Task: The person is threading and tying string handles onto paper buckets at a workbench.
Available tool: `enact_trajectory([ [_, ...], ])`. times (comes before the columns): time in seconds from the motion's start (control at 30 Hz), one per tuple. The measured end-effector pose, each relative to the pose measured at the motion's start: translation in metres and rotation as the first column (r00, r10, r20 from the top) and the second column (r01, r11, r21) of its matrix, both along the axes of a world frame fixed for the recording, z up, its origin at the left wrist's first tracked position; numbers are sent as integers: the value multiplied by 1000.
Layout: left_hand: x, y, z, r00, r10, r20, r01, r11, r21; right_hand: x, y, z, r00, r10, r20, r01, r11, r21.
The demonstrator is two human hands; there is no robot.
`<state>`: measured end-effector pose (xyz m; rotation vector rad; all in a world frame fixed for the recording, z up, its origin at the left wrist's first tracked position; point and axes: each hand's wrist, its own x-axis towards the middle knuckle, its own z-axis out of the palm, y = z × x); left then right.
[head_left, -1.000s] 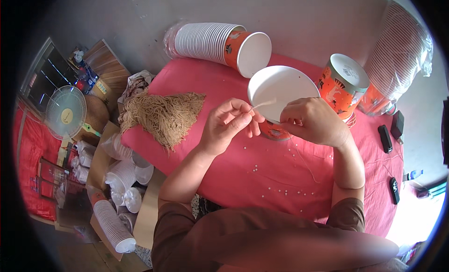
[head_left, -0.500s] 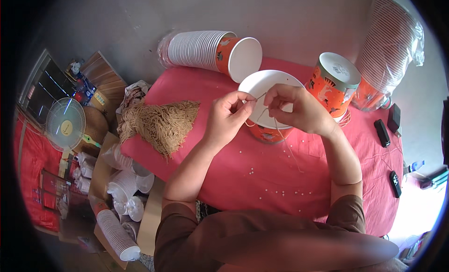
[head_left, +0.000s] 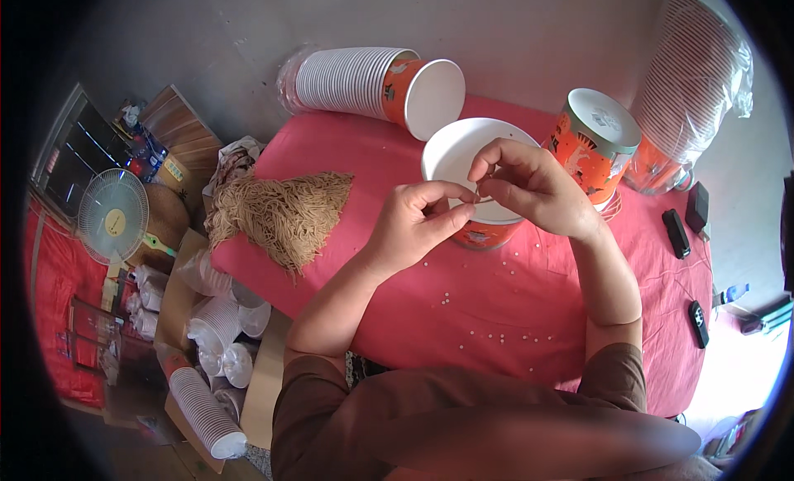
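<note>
Pinching one thin strand (head_left: 479, 198): one left hand (head_left: 407, 226), fingertips together. One right hand (head_left: 547, 198): fingers curled, closure unclear. Beneath: one upright paper bucket (head_left: 486, 236); leftward, one tan stringy bundle (head_left: 285, 216).

Grey wall (head_left: 513, 43) is running just behind the table (head_left: 397, 315), and that table's wearing a pinkish-red cloth (head_left: 331, 146). Off to the left, 1 electric fan (head_left: 113, 216) is facing out near a wood-grain board (head_left: 182, 121), red fabric (head_left: 54, 291) is filling the edge, and super bright light (head_left: 744, 361) is washing out the lower right.
</note>
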<state>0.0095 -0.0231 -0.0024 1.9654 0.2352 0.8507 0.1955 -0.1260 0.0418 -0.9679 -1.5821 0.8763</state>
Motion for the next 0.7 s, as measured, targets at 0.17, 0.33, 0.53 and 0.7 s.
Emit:
enact_trajectory([
  [0.17, 2, 9, -6, 990, -133, 37, 138, 934, -329, 7, 8, -7, 828, -379, 413, 312, 924, 222],
  [0.33, -1, 22, -11, 978, -166, 127, 208, 799, -564, 4, 5, -3, 797, -420, 433, 243, 881, 407],
  [0.53, -2, 26, -12, 968, -200, 152, 252, 765, -593, -3, 6, -3, 693, -503, 516, 116, 785, 609],
  [0.7, -2, 23, -8, 963, -220, 154, 268, 763, -589, -3, 7, -4, 688, -495, 531, 87, 783, 616],
])
